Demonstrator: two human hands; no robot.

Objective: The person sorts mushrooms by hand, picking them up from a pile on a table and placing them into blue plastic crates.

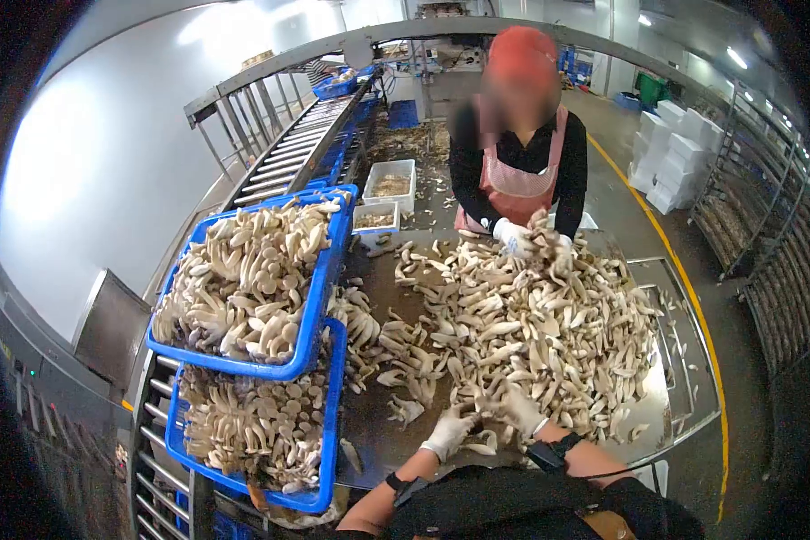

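A large heap of pale, thick-stemmed mushrooms (549, 333) covers much of the metal table in front of me. My left hand (450, 432), in a white glove, is at the near edge of the heap with its fingers closed on a mushroom. Close beside it, my gloved right hand (520, 412) curls around mushrooms at the same edge; its fingertips partly blend in with them. Loose mushrooms (407, 409) lie to the left of my hands. Left of the heap, an upper blue crate (324, 310) full of mushrooms is stacked, offset, over a lower blue crate (330, 450), also filled.
Across the table stands a person (522, 171) in a red cap and pink apron, white-gloved hands holding mushrooms. A roller conveyor (301, 135) runs along the left. White bins (390, 184) sit at the table's far left. White boxes (679, 148) and metal racks (751, 207) are at right.
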